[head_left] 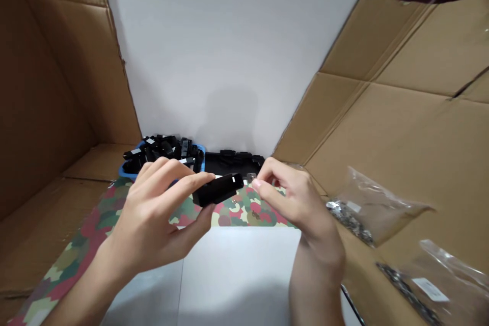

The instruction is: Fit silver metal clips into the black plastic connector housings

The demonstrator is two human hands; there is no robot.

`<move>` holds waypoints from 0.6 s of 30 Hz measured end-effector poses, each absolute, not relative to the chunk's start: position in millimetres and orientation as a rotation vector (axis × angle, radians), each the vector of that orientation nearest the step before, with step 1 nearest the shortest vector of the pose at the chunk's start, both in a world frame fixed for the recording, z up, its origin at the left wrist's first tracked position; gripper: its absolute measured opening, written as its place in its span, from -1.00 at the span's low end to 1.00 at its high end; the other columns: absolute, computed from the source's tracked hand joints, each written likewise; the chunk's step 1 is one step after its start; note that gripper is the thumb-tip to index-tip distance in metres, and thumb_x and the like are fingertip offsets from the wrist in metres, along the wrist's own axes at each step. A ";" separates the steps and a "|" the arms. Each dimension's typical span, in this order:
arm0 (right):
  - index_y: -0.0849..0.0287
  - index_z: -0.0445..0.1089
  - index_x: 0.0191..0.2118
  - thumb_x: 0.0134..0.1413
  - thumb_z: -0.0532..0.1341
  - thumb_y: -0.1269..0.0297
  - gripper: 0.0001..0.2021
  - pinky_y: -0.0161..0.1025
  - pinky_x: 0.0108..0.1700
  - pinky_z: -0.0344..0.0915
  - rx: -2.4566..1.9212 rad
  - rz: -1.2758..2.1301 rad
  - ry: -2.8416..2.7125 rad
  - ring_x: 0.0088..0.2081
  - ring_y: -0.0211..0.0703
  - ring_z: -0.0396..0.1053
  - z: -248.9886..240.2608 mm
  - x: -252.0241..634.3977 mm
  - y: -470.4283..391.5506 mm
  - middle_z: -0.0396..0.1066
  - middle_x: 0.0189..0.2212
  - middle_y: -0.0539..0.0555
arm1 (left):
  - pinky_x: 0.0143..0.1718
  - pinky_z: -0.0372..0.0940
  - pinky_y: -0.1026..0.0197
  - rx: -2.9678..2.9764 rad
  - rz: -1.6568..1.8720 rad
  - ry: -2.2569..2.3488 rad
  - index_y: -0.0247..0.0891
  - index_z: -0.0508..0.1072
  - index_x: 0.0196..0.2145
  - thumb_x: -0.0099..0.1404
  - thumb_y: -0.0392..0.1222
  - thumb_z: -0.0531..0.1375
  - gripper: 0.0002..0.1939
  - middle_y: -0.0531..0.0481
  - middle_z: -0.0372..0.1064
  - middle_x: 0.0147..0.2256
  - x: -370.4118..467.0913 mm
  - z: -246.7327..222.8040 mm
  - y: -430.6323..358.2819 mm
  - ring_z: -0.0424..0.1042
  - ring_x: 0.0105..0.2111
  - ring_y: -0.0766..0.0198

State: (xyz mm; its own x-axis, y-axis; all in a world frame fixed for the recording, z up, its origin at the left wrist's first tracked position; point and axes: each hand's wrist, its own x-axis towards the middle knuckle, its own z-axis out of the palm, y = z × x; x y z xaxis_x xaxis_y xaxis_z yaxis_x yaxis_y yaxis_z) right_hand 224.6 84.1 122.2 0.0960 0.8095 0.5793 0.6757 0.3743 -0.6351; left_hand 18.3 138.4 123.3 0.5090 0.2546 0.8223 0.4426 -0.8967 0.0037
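My left hand (pixel 164 209) is closed on a black plastic housing (pixel 218 190), gripping it between fingers and thumb. The housing is tilted, its open end facing right. Just right of that end, my right hand (pixel 284 188) pinches a small, thin, shiny piece (pixel 251 177) between thumb and forefinger. The small piece is apart from the housing, and its exact kind is too small to make out. Both hands are above the table, over a camouflage-patterned cloth (pixel 244 212).
A blue basket (pixel 124 172) full of black plastic parts stands at the back left, beside a black tray (pixel 214 165) with similar parts. Clear bags of small metal pieces (pixel 349 220) lie at right. Cardboard walls (pixel 401 127) flank both sides; a white sheet (pixel 237 275) lies in front.
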 end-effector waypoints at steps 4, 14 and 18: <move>0.11 0.17 -0.62 -0.04 0.11 0.30 -0.80 -0.36 -0.56 0.02 -1.393 0.164 -1.644 -0.62 -0.34 0.14 125.1 221.4 85.4 0.20 -0.71 -0.12 | -0.41 0.16 0.15 -2.544 -1.338 -0.571 -0.20 0.40 -0.19 0.17 -0.26 0.18 -0.79 0.02 0.34 -0.42 16.8 123.5 139.2 0.28 -0.45 0.28; 0.12 0.14 -0.60 0.00 0.06 0.29 -0.80 -0.33 -0.49 0.07 -1.535 0.219 -1.698 -0.58 -0.32 0.18 126.7 213.2 86.9 0.23 -0.67 -0.09 | -0.45 0.17 0.12 -2.542 -1.352 -0.524 -0.20 0.40 -0.21 0.16 -0.30 0.16 -0.80 -0.02 0.35 -0.43 19.2 125.0 140.3 0.29 -0.47 0.25; 0.12 0.15 -0.59 0.01 0.07 0.30 -0.81 -0.35 -0.50 0.07 -1.529 0.187 -1.704 -0.59 -0.33 0.17 124.1 212.1 88.6 0.24 -0.66 -0.10 | -0.44 0.17 0.12 -2.546 -1.344 -0.529 -0.21 0.39 -0.21 0.16 -0.30 0.16 -0.80 -0.02 0.35 -0.43 19.3 124.2 140.7 0.28 -0.47 0.25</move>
State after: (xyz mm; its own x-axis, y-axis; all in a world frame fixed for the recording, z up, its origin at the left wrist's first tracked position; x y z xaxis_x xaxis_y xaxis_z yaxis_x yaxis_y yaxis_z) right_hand 212.1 88.6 124.1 0.0735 0.8825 0.4645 0.7605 0.2517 -0.5985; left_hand 19.3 140.7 124.2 0.5187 0.2132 0.8279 0.4084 -0.9126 -0.0209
